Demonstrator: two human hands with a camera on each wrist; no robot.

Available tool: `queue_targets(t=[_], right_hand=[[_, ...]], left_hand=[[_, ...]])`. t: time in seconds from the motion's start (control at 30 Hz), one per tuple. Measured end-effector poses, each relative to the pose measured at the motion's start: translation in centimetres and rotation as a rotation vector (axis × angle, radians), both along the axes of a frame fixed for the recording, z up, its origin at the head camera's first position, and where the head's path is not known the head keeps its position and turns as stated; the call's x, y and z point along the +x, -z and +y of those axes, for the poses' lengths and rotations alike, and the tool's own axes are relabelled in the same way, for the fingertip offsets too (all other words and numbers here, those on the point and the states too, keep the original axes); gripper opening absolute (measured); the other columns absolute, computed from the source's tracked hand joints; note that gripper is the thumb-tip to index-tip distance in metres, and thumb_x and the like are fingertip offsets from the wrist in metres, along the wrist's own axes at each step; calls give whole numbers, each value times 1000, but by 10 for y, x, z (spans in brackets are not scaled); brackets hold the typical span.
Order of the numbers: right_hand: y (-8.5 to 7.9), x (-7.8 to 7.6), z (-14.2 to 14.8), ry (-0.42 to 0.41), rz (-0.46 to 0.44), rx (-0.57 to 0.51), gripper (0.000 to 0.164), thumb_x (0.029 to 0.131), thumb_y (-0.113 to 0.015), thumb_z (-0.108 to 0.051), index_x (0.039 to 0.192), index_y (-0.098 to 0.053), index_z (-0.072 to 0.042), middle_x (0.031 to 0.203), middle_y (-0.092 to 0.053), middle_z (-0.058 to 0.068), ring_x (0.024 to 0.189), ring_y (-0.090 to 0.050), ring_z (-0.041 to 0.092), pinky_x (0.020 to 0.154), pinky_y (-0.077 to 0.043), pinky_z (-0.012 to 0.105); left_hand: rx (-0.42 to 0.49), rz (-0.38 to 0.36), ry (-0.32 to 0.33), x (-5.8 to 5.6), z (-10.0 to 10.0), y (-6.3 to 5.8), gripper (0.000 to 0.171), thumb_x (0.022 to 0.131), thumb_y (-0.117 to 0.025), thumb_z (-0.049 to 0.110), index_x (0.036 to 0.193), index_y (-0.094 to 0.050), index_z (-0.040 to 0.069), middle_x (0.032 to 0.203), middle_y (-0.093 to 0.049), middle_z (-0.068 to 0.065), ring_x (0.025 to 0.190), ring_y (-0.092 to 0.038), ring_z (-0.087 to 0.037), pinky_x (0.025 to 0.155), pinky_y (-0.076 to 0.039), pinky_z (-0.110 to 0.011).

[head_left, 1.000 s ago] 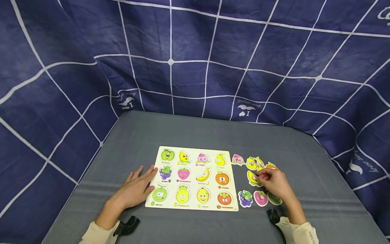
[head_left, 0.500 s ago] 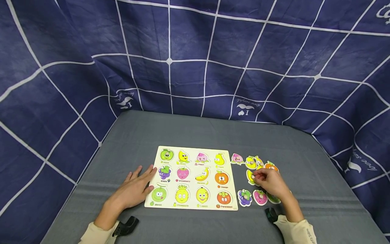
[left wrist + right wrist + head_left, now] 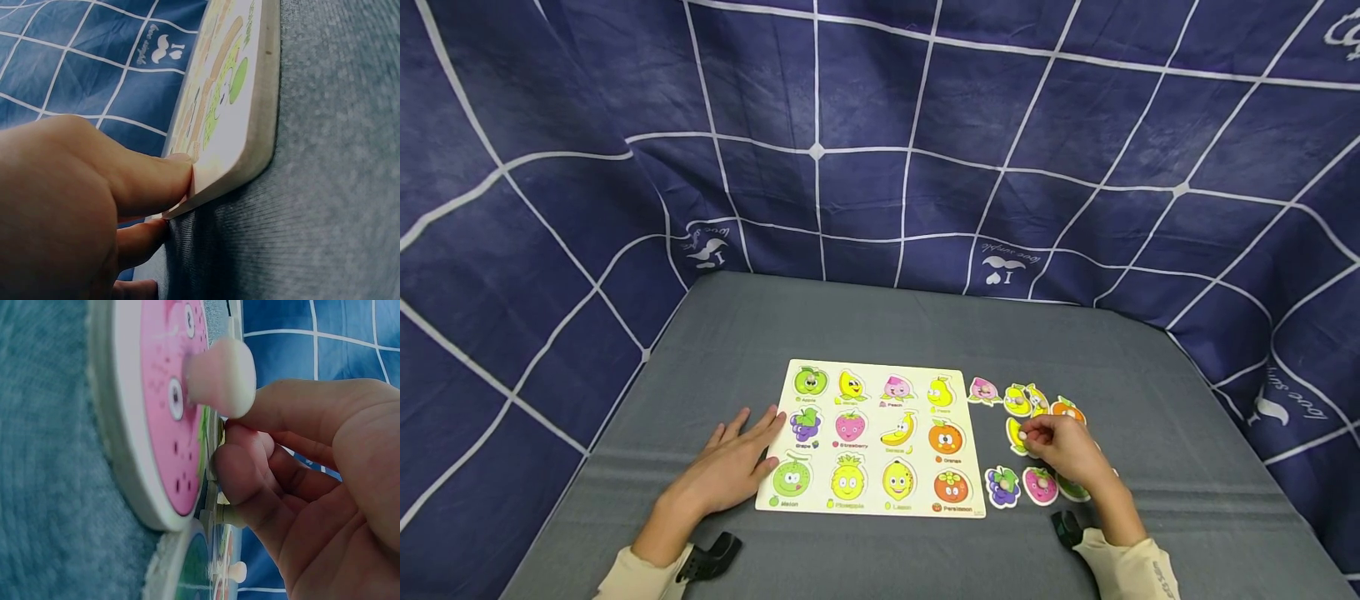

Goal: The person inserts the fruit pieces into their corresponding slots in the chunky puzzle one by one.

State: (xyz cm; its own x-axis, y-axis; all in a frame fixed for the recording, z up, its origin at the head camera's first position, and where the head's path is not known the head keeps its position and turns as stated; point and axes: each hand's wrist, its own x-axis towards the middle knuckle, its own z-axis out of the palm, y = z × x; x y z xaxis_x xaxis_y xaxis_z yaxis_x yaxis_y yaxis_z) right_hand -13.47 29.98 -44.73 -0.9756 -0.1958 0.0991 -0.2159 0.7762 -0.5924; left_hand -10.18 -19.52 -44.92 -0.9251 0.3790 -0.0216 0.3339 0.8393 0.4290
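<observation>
A cream fruit puzzle board (image 3: 870, 508) lies flat on the grey table. My left hand (image 3: 722, 467) rests at its left edge, fingers stretched out; in the left wrist view the thumb (image 3: 153, 181) touches the board's corner. Right of the board, my right hand (image 3: 1067, 450) pinches at a yellow fruit puzzle piece (image 3: 1014, 435), partly hidden under the fingertips. The pinched spot is mostly hidden in the right wrist view, where a pink strawberry piece (image 3: 169, 456) with a pale knob stands in front of the fingers.
Around the right hand lie a peach piece (image 3: 983, 391), yellow pieces (image 3: 1017, 400), an orange piece (image 3: 1067, 407), a grape piece (image 3: 1002, 487) and a green piece (image 3: 1072, 489) half under the wrist. A blue checked cloth (image 3: 865, 192) hangs behind the table.
My right hand has shifted slightly left over the yellow piece since a second ago, covering more of it. In the last half second it has barely moved. The left hand stays put.
</observation>
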Motion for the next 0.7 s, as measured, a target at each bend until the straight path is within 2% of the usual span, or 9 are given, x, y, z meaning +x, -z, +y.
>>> queue_targets(t=[0.7], right_hand=[[-1, -1, 3, -30, -25, 42, 6, 82, -73, 4, 87, -72, 1, 71, -63, -4, 63, -54, 1, 57, -49, 22]], left_hand=[[0, 0, 4, 0, 1, 0, 61, 97, -63, 20, 151, -40, 4, 154, -37, -18, 139, -24, -55, 103, -18, -75]])
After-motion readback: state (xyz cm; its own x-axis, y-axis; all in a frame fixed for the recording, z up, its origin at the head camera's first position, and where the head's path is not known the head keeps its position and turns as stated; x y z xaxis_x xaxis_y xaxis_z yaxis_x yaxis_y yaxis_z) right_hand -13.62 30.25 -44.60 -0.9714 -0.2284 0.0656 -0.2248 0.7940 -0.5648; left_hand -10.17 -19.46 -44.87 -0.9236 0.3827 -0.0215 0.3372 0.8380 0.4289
